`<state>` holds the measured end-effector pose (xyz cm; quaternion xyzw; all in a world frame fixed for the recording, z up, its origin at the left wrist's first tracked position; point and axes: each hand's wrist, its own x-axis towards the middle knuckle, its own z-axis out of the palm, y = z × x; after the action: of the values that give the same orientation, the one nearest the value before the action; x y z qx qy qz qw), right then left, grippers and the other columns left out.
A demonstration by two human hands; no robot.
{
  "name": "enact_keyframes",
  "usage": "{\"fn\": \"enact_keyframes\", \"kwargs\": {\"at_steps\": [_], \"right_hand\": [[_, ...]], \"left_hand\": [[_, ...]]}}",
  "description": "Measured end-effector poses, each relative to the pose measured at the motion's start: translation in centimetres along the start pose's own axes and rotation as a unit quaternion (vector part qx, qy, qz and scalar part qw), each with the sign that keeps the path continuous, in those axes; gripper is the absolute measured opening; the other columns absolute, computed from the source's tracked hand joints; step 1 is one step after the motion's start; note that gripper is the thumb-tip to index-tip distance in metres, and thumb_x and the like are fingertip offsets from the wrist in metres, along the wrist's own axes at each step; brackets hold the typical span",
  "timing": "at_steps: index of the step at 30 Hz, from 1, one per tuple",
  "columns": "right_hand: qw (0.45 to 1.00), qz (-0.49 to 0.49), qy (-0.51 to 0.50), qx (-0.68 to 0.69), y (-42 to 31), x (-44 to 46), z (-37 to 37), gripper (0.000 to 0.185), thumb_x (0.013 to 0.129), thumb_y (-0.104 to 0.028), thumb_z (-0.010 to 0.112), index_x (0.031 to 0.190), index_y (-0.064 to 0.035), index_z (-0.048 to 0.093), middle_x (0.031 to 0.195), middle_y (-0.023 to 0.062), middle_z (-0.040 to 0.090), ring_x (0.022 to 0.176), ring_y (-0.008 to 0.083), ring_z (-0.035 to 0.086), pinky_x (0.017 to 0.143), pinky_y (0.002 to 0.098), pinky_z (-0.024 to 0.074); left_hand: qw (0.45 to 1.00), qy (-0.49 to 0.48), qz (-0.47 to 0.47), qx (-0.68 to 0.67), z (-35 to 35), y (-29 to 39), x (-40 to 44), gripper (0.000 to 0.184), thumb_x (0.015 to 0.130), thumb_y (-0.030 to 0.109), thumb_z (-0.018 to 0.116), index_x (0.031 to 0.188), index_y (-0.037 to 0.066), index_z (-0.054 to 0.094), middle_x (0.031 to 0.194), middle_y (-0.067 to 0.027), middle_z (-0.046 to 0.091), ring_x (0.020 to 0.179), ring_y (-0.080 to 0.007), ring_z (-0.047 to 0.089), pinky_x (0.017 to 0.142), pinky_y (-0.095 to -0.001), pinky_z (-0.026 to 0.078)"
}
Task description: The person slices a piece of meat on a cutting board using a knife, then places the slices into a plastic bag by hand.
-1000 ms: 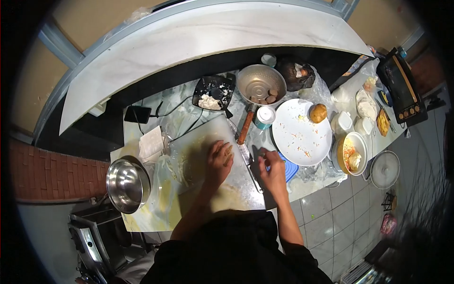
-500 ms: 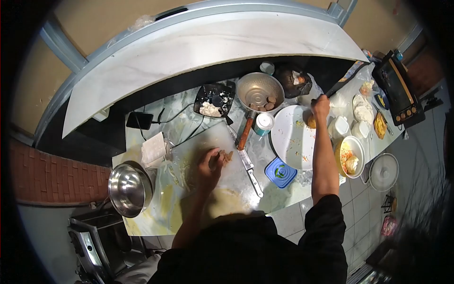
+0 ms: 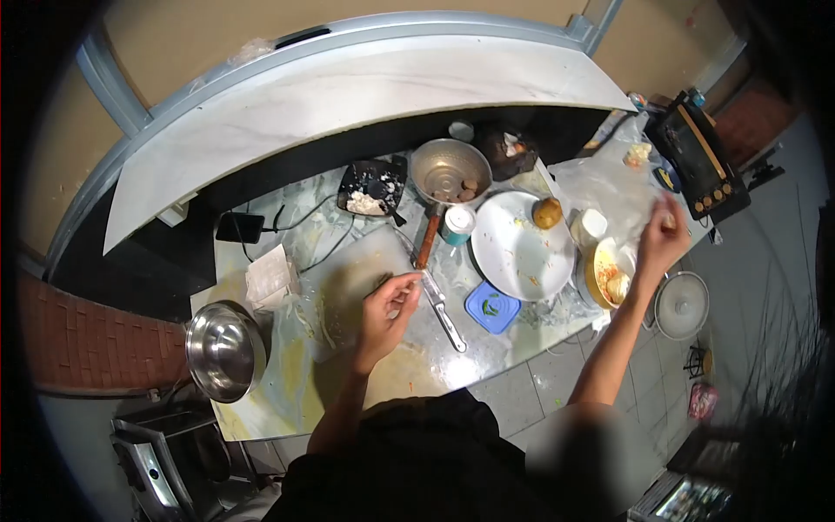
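My left hand [image 3: 387, 317] is over the translucent cutting board [image 3: 370, 248], thumb and fingers drawn together; what they hold, if anything, is hidden. Just right of its fingertips lies a knife [image 3: 449, 324] with a pale handle, its blade running beside the pot's brown handle [image 3: 428, 239]. My right hand [image 3: 664, 237], partly blurred, is raised at the counter's right end, above and right of a yellow bowl [image 3: 600, 280] of shredded orange and pale food. Its grip is unclear. Between the hands sits a large white plate [image 3: 513, 252] with food scraps and a brown, potato-like lump [image 3: 547, 213].
Behind the plate are a metal pot [image 3: 450, 167] with brown round pieces, a white-lidded tin [image 3: 458, 223] and a black tray [image 3: 372, 189] with white crumbs. A blue lid [image 3: 492, 306] lies near the front edge. A steel bowl [image 3: 224, 352] stands left, a toaster oven [image 3: 700, 157] far right.
My right hand has swung right, from above the plate's right edge towards the counter's end, uncovering the brown lump. Brown slices by my left fingers no longer show. The camera view has shifted.
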<state>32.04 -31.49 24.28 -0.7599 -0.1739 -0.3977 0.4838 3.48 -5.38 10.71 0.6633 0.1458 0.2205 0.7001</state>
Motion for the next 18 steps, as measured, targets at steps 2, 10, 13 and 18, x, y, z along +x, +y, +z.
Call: {"fn": "enact_keyframes", "kwargs": {"at_steps": [2,10,13,18], "right_hand": [[0.981,-0.04,0.165,-0.09,-1.9,-0.6,-1.1,0.016,0.09,-0.003,0.06,0.101,0.0056,0.067,0.084,0.0127,0.07,0.066,0.0135,0.063,0.054,0.0263,0.0473],[0.943,0.073,-0.323,0.002,-5.0,-7.6,-7.5,0.012,0.089,-0.002,0.055,0.092,0.003,0.065,0.07,0.0072,0.063,0.047,0.0108,0.056,0.041,0.0254,0.0404],[0.961,0.212,-0.167,0.061,-7.1,-9.4,-10.0,0.015,0.093,-0.006,0.054,0.096,0.0027,0.065,0.068,0.0047,0.062,0.042,0.0078,0.05,0.036,0.0235,0.0377],[0.921,0.257,-0.268,0.12,-7.9,-14.1,-14.4,0.019,0.097,-0.01,0.052,0.097,0.0032,0.065,0.07,0.0047,0.064,0.04,0.0066,0.048,0.034,0.0226,0.0377]], "left_hand": [[0.999,-0.04,0.019,0.008,1.4,1.1,-0.1,0.028,0.095,0.008,0.061,0.121,-0.002,0.06,0.097,-0.0046,0.063,0.081,-0.0091,0.059,0.071,-0.0234,0.051],[0.959,-0.271,0.026,-0.078,7.6,-0.3,0.1,0.087,0.09,0.011,0.069,0.155,0.015,0.01,0.148,-0.0221,0.028,0.125,-0.0264,0.051,0.091,-0.0365,0.052],[0.962,-0.259,-0.051,-0.064,9.6,0.8,-0.6,0.089,0.092,0.011,0.067,0.155,0.019,0.005,0.151,-0.026,0.023,0.132,-0.0316,0.045,0.094,-0.0401,0.051],[0.976,-0.177,-0.067,-0.108,11.4,-1.8,-2.0,0.076,0.097,0.026,0.061,0.155,0.021,0.011,0.15,-0.0234,0.029,0.132,-0.0288,0.042,0.096,-0.0408,0.047]]}}
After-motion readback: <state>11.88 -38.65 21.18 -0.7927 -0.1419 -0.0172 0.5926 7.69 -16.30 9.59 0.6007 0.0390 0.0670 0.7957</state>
